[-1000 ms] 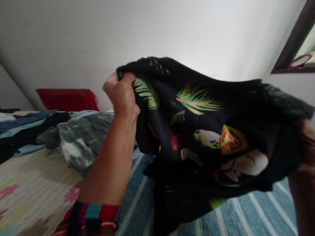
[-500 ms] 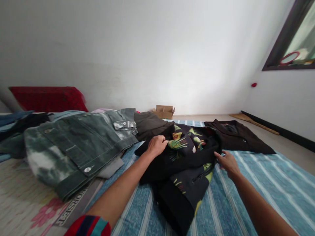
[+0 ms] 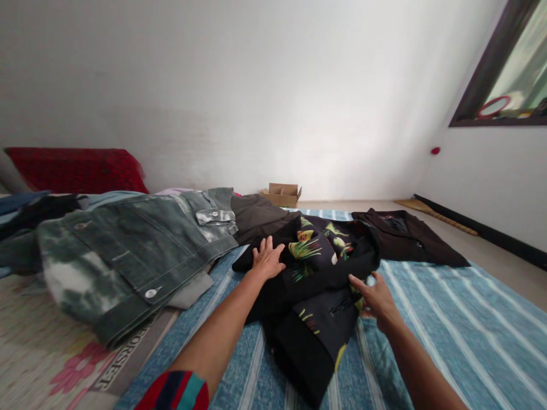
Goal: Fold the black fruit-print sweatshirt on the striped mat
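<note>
A black jacket [image 3: 316, 279] with a green, yellow and orange plant print lies bunched in front of me, one sleeve pointing towards me. My left hand [image 3: 267, 259] rests on its left side with the fingers spread. At the jacket's right edge is my right hand [image 3: 374, 296], thumb and forefinger apart and touching the black cloth. Beyond it on the right lies a dark brown garment [image 3: 410, 239], laid flat. To the left, a grey-green and white denim jacket [image 3: 141, 245] lies near my left forearm.
Under the clothes is a blue striped sheet [image 3: 431, 319], with a flowered mat [image 3: 38, 336] at left. A dark grey garment [image 3: 260, 216] and a small cardboard box [image 3: 284, 195] are farther back. A red cloth-covered object [image 3: 77, 171] stands by the wall.
My left hand has let go of its pinch on the jacket and spread its fingers. My right hand has slid left and nearer along the jacket's edge.
</note>
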### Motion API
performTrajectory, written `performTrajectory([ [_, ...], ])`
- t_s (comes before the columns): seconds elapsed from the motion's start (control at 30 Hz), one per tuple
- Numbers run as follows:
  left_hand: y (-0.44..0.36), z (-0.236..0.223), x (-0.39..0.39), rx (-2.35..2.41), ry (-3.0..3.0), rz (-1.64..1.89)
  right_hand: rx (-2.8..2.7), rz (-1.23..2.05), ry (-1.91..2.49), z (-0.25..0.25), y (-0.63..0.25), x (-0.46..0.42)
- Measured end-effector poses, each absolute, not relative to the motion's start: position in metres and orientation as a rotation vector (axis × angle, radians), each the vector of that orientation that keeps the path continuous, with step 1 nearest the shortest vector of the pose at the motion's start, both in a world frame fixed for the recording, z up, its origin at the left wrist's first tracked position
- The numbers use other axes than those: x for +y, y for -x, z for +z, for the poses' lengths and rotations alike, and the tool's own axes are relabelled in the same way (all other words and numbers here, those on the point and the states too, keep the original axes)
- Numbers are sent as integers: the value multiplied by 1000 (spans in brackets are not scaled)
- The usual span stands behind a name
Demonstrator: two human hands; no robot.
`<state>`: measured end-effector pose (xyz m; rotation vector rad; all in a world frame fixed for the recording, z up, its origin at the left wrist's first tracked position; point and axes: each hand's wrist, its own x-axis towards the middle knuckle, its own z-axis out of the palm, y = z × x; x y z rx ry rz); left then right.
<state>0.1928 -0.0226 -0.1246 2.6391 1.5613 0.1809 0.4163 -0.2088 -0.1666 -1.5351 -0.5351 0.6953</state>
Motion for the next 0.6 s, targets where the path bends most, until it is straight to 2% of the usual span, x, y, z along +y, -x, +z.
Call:
performTrajectory([
  [0.17,-201,-126,-6,1611,-2638,28,-463,783,1657,-159,-394,-211],
  [0.33,-204,-123,0,1637,-2660,-13,-253,889,1404,-162,-387,-206],
  [0.6,-211,-111,7,1668,-2667,-138,-263,1016,1110,-181,-396,-193],
])
